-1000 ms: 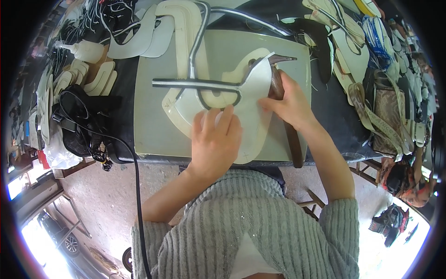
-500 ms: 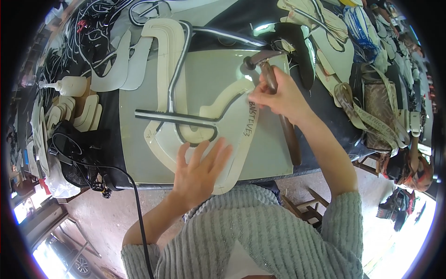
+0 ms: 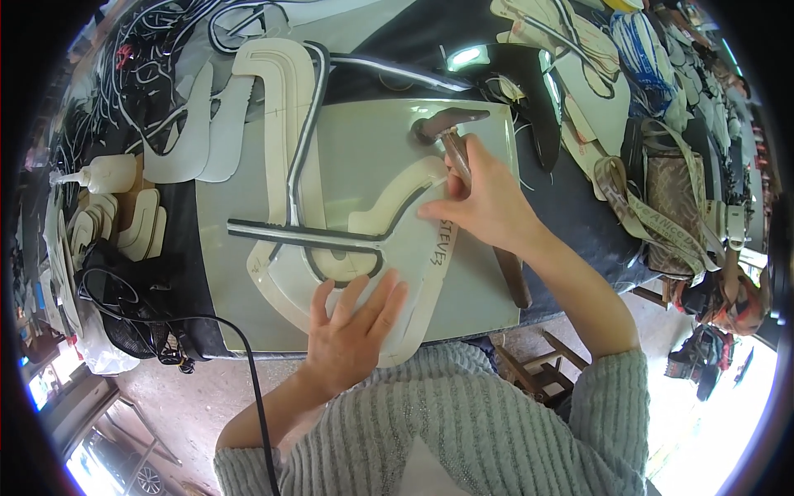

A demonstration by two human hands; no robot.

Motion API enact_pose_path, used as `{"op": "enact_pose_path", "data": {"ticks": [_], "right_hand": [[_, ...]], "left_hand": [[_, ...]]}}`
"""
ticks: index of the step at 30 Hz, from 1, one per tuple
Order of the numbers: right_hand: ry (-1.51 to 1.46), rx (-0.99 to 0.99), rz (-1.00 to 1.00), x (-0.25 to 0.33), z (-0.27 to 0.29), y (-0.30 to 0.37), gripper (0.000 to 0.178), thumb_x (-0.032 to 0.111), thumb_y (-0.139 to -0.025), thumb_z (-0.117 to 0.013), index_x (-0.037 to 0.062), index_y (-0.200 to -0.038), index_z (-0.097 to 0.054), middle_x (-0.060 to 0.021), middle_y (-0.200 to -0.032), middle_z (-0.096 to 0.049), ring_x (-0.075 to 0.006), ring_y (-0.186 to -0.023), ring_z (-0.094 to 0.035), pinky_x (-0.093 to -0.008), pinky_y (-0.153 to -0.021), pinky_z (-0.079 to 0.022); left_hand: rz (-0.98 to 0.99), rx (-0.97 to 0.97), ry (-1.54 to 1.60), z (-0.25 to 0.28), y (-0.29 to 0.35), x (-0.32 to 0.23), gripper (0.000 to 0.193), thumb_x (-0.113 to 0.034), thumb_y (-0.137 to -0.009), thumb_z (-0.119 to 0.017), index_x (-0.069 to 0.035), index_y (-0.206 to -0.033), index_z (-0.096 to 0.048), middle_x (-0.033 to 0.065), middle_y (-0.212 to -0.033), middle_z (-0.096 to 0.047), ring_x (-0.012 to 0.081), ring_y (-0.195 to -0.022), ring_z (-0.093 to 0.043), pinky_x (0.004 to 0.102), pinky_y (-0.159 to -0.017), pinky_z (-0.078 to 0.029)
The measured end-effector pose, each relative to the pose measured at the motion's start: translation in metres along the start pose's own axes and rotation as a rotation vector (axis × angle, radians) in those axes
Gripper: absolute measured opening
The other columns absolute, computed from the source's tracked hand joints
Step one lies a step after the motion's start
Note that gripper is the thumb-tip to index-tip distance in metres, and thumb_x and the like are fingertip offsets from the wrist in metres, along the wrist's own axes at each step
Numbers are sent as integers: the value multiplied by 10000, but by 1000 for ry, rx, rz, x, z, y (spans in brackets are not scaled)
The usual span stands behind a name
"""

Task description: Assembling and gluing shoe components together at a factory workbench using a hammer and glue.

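Your right hand [image 3: 488, 202] is closed around the brown wooden handle of a small metal-headed hammer [image 3: 451, 136], whose head rests on the pale grey-green cutting mat [image 3: 488, 281] near its far edge; the hammer looks head-heavy and rigid, so a grip partway along the handle, as you have it, should keep it steady. Your left hand [image 3: 351, 331] lies open, fingers spread, pressing flat on the large cream-coloured curved pattern piece of thin sheet material [image 3: 418, 285] at the near side of the mat. That piece looks light, flexible and likely to slide on the smooth mat, so hold it down with a flat palm rather than pinching an edge. A long dark metal T-shaped ruler [image 3: 302, 236] lies across it, stiff and probably heavy enough to stay put. By count: one hammer, one ruler, one mat, one white squeeze bottle [image 3: 103, 174] at the left of the bench [image 3: 579, 223], and at least three other cream pattern pieces beyond.
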State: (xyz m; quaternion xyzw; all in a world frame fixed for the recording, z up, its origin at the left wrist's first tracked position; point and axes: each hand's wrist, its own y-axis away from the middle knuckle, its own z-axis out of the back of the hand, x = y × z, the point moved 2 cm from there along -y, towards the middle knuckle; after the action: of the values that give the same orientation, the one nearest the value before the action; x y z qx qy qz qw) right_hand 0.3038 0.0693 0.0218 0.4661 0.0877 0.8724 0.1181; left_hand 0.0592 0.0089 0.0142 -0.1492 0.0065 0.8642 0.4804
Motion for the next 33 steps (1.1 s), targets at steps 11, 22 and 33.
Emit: {"op": "enact_pose_path", "data": {"ticks": [11,22,33], "right_hand": [[147,128,81,8,0,11,688,220,-616,-888,-23,-1023,-388,-193,-876,-565,-347,-805,-603,-434,-717,-480],[110,58,126,-4,-5,10,775,296,-581,-911,-3,-1103,-421,-66,-708,-508,-179,-583,-518,-317,-542,-415],[135,39,115,0,-4,9,686,288,-658,-869,-9,-1083,-419,-94,-724,-532,-231,-606,-560,-348,-562,-438]], "left_hand": [[126,-33,45,-8,3,-5,536,-10,-834,-575,-35,-1361,-480,44,-1288,-613,229,-1178,-462,446,-1055,-255],[35,48,-2,-4,3,-2,532,-57,-811,-546,-138,-1337,-538,-10,-1361,-547,252,-1257,-381,467,-1055,-266],[-80,89,50,-2,3,4,595,-63,-797,-589,-232,-1363,-518,-19,-1430,-462,256,-1285,-337,445,-1052,-266]]}}
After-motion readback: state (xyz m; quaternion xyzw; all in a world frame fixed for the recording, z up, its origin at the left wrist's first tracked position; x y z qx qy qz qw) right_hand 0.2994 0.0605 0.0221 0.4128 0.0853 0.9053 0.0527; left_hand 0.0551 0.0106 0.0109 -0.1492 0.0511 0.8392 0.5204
